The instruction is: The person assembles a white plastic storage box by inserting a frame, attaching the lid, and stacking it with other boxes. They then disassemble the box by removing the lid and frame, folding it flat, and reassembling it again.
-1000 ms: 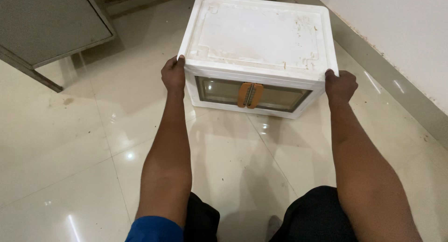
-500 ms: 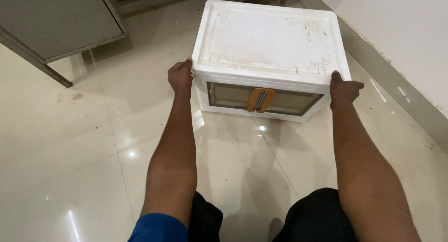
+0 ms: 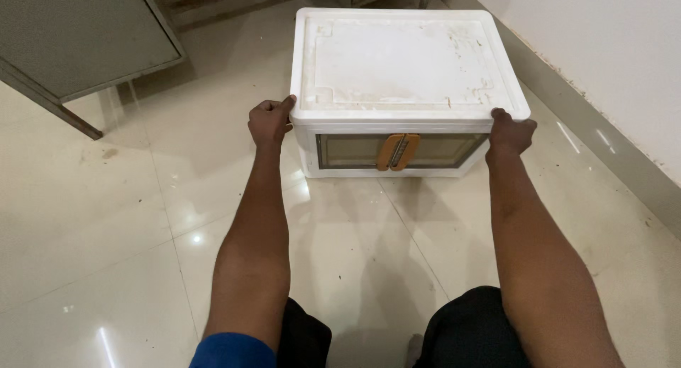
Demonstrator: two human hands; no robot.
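A white storage box (image 3: pixel 401 70) sits on the glossy tiled floor (image 3: pixel 106 219) beside the wall (image 3: pixel 610 49), long axis left to right, its windowed front with orange latch (image 3: pixel 398 152) facing the person. Left hand (image 3: pixel 268 122) and right hand (image 3: pixel 511 132) grasp its front corners.

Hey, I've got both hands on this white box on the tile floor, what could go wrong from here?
The floor is glossy, so the box may slide.

The left hand and right hand grip only the lid's corners; the lid could lift off if it is loose.

The orange latch and front door face you; if it is not locked, tipping might swing the door open.

The wall is close on the right, so knuckles could scrape.
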